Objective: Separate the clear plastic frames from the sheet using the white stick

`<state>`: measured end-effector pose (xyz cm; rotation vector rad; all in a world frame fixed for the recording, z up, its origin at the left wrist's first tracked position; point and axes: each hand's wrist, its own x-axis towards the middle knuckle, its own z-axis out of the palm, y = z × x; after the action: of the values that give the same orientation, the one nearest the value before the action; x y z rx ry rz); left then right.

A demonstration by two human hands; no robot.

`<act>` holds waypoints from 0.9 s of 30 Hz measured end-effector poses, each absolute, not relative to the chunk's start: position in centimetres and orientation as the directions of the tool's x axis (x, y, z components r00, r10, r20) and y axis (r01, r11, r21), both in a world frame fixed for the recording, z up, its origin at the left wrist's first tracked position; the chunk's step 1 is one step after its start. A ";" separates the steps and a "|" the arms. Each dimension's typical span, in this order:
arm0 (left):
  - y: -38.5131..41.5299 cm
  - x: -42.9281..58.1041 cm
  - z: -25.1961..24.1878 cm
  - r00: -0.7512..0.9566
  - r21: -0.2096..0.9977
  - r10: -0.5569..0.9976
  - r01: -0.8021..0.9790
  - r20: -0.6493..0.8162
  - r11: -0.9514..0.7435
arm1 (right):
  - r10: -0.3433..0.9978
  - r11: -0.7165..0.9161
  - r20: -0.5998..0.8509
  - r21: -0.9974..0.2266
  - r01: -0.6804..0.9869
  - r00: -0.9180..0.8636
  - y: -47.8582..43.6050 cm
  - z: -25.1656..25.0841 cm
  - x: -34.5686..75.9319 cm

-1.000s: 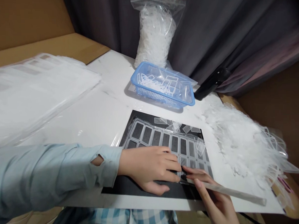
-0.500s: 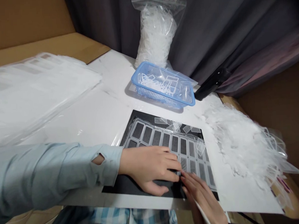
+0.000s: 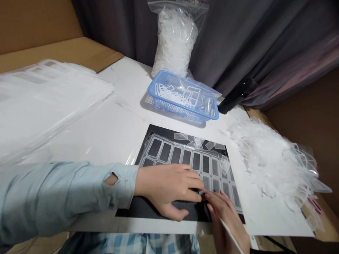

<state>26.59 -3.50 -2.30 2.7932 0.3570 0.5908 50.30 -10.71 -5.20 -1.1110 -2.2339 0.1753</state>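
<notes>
My left hand (image 3: 170,188) lies palm down on a clear plastic sheet of rounded rectangular frames (image 3: 165,152), its fingers stretched out and thumb apart. The sheet rests on a black mat (image 3: 156,212). Close against the left fingertips, the fingers of my right hand (image 3: 226,210) are pinched together at the sheet's lower middle. A slim white stick (image 3: 231,236) runs back from between its thumb and fingers, held somewhat like a pen. Its tip is hidden. Small clear rectangular pieces (image 3: 197,142) lie scattered along the sheet's top edge, with a few more (image 3: 224,165) on its right side.
Beyond the mat stands a blue basket (image 3: 182,104) with white frames in it. Behind it is a zip bag (image 3: 174,41) stuffed with white pieces. Stacked plastic sheets (image 3: 46,105) cover the left, a heap of clear scraps (image 3: 273,164) the right. A black cylindrical object (image 3: 237,95) leans near the curtain.
My right hand has shifted slightly, its fingers a little higher on the sheet. The left hand stays pressed in place. The whole view has drifted slightly.
</notes>
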 end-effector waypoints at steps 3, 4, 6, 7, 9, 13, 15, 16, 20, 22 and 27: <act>-3.5 26.6 -2.3 0.880 0.313 0.289 0.173 0.377 -0.934 | 0.791 0.553 0.514 -0.365 0.749 -0.334 -10.3 -4.5 50.2; -3.5 26.5 -2.4 0.878 0.316 0.290 0.171 0.380 -0.933 | 0.799 0.520 0.523 -0.355 0.777 -0.296 -10.1 -4.2 50.4; -3.6 26.5 -2.5 0.878 0.323 0.292 0.170 0.379 -0.931 | 0.810 0.456 0.542 -0.341 0.822 -0.224 -9.4 -3.5 51.0; -3.6 26.5 -2.5 0.879 0.327 0.292 0.169 0.377 -0.930 | 0.809 0.427 0.557 -0.337 0.839 -0.187 -9.0 -3.1 51.5; -3.5 26.5 -2.6 0.882 0.331 0.287 0.161 0.375 -0.930 | 0.794 0.355 0.602 -0.341 0.871 -0.088 -8.1 -2.2 52.3; -3.5 26.6 -2.6 0.876 0.321 0.278 0.153 0.393 -0.935 | 0.661 0.200 0.735 -0.365 0.909 0.150 -6.3 -0.7 53.2; -3.5 26.7 -2.6 0.872 0.302 0.274 0.155 0.406 -0.941 | 0.598 0.181 0.774 -0.383 0.906 0.208 -5.8 -0.3 53.3; -3.5 26.7 -2.6 0.871 0.288 0.267 0.154 0.412 -0.945 | 0.603 0.200 0.767 -0.414 0.888 0.222 -5.7 -0.2 53.3; -3.8 27.0 -2.8 0.840 0.218 0.264 0.178 0.473 -0.959 | 0.819 0.315 0.562 -0.608 0.728 0.115 -5.8 -0.8 53.2; -4.0 27.0 -2.8 0.790 0.190 0.296 0.228 0.538 -0.955 | 0.892 0.324 0.451 -0.644 0.693 0.003 -6.0 -1.3 53.2; -4.3 26.9 -2.8 0.742 0.133 0.354 0.341 0.570 -0.930 | 0.930 0.366 0.288 -0.662 0.654 -0.229 -6.4 -1.6 52.1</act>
<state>26.93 -4.25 -2.79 2.9129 0.5812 0.9593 52.10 -6.44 -1.64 -1.3681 -1.9740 0.5396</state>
